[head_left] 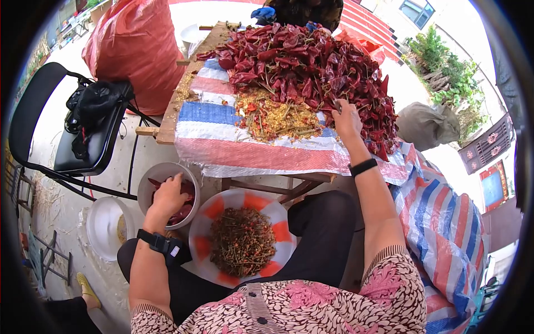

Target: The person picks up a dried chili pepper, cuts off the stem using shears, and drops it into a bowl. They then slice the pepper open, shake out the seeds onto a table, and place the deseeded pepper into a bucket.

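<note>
My left hand (168, 196) is over a white bucket (196, 207), thumb and fingers apart, with dried red chili peppers (186, 192) beneath it. Its palm side is hidden. My right hand (347, 120) reaches to the near edge of a big heap of dried red chili peppers (300, 58) on the table. The right fingers are bent together, and a small dark thing shows at their tips; I cannot make out what it is. Left of that hand lie loose yellow seeds (278, 114) with bits of stem. Between my legs, an orange-and-white basin (203, 239) holds many chili stems (243, 243).
A striped woven sheet (222, 153) covers the wooden table and hangs at the right. On the left are a black folding chair (83, 150) with a dark bag, a full red sack (133, 50) and a white lid (105, 228). Another person's foot (89, 292) shows at lower left.
</note>
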Tool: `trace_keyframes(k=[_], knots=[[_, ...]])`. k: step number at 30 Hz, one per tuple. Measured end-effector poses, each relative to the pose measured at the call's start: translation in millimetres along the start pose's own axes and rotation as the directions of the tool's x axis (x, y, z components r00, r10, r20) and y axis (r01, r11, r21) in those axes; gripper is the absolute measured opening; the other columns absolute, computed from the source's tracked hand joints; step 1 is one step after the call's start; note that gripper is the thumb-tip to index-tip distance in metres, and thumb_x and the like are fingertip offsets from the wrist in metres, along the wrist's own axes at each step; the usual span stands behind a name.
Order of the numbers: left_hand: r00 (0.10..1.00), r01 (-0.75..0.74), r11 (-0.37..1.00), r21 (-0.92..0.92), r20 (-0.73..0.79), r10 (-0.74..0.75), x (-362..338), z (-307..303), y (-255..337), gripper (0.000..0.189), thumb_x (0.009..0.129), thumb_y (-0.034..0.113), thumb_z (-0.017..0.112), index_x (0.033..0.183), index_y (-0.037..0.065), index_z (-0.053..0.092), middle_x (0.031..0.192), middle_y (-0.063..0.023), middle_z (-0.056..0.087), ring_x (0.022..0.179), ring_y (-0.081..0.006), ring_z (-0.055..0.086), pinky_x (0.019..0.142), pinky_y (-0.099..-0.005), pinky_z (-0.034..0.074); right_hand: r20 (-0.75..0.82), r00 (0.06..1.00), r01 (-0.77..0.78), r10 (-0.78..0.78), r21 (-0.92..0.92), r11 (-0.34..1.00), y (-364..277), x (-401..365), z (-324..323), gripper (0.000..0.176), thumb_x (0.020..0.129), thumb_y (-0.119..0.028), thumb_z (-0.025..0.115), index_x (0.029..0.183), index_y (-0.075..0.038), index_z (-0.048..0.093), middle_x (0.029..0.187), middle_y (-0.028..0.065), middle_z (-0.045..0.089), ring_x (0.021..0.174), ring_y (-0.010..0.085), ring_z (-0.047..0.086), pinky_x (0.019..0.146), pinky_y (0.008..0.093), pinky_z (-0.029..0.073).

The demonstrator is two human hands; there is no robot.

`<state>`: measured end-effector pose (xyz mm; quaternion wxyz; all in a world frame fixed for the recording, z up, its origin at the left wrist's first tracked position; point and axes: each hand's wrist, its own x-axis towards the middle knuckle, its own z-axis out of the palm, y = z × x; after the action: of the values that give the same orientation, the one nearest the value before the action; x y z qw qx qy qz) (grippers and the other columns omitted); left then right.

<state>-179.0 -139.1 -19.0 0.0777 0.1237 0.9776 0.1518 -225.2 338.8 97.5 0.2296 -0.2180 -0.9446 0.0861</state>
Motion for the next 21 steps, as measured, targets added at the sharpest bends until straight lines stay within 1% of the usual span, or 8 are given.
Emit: trace_keyframes(k=[3,6,10,11,14,15,18,21], knots=[[0.960,-0.018,1.000,-0.005,0.278,0.018,2.0,-6.3,23.5,0.043,0.080,0.025,0.060,0.117,0.006,0.056,0.106,-0.0199,0.064,0.101,-0.0354,0.061,0.084,-0.0465,0.049,0.147,0.988,0.083,-0.053,-0.200,0.976,5.3,15.6,13.6,0.029,0.087,-0.029,0.060,0.114,-0.018,0.058,0.111,0.0106,0.061,0.103,0.0314,0.060,0.083,0.0440,0.048],[0.944,-0.121,0.991,-0.054,0.301,0.132,-1.0,-7.5,31.8,0.048,0.078,0.023,0.063,0.120,0.003,0.055,0.102,-0.0222,0.064,0.095,-0.0374,0.062,0.083,-0.0433,0.049,0.165,0.986,0.043,-0.008,-0.214,0.976,7.4,22.3,14.9,0.027,0.088,-0.030,0.059,0.112,-0.017,0.059,0.105,0.0107,0.063,0.101,0.0318,0.061,0.082,0.0446,0.048],[0.887,-0.203,0.923,-0.327,0.338,0.315,-5.9,-17.1,39.8,0.046,0.081,0.017,0.062,0.124,0.001,0.053,0.104,-0.0202,0.065,0.094,-0.0323,0.063,0.084,-0.0385,0.049,0.079,0.990,-0.113,0.119,-0.084,0.990,-2.4,6.8,-7.1,0.024,0.088,-0.028,0.058,0.108,-0.015,0.059,0.098,0.0105,0.065,0.102,0.0328,0.061,0.083,0.0441,0.048],[0.861,-0.211,0.882,-0.421,0.347,0.371,-5.8,-19.9,42.7,0.045,0.083,0.016,0.061,0.124,0.000,0.053,0.104,-0.0190,0.065,0.094,-0.0302,0.064,0.085,-0.0368,0.049,0.125,0.991,-0.049,0.038,0.084,0.995,31.2,23.5,16.4,0.018,0.090,-0.024,0.057,0.101,-0.010,0.058,0.088,0.0105,0.065,0.079,0.0280,0.064,0.065,0.0400,0.050],[0.814,-0.203,0.759,-0.619,0.323,0.482,-8.1,-30.0,58.3,0.040,0.088,0.015,0.059,0.124,-0.001,0.053,0.105,-0.0142,0.066,0.095,-0.0233,0.062,0.087,-0.0327,0.048,0.544,0.824,-0.562,0.159,0.745,0.359,31.8,7.5,9.8,0.013,0.091,-0.019,0.056,0.094,-0.007,0.055,0.077,0.0082,0.061,0.052,0.0158,0.052,0.044,0.0309,0.040],[0.807,-0.194,0.717,-0.670,0.307,0.505,-9.1,-32.8,65.1,0.037,0.090,0.015,0.058,0.123,-0.001,0.054,0.105,-0.0124,0.066,0.096,-0.0209,0.062,0.088,-0.0315,0.047,0.522,0.837,-0.546,0.164,0.786,0.289,2.8,-15.3,-8.1,0.014,0.093,-0.020,0.057,0.090,-0.007,0.053,0.073,0.0048,0.057,0.044,0.0057,0.035,0.036,0.0230,0.027],[0.793,0.029,0.474,-0.880,0.309,0.525,-10.5,-40.5,81.2,0.038,0.094,0.022,0.056,0.126,0.002,0.052,0.108,-0.0092,0.064,0.096,-0.0157,0.060,0.087,-0.0295,0.047,0.641,0.762,-0.639,-0.091,0.768,0.052,-30.9,-55.5,-19.0,0.018,0.091,-0.025,0.062,0.088,-0.008,0.057,0.072,-0.0001,0.057,0.043,0.0045,0.037,0.036,0.0203,0.028],[0.846,0.091,0.250,-0.964,0.207,0.492,-11.8,-43.8,90.7,0.041,0.096,0.026,0.055,0.129,0.003,0.049,0.106,-0.0066,0.062,0.094,-0.0119,0.060,0.086,-0.0276,0.047,0.726,0.616,-0.738,-0.306,0.668,0.099,-75.0,-109.1,-27.2,0.020,0.091,-0.025,0.063,0.087,-0.008,0.055,0.072,0.0001,0.056,0.042,0.0030,0.037,0.036,0.0194,0.026]])
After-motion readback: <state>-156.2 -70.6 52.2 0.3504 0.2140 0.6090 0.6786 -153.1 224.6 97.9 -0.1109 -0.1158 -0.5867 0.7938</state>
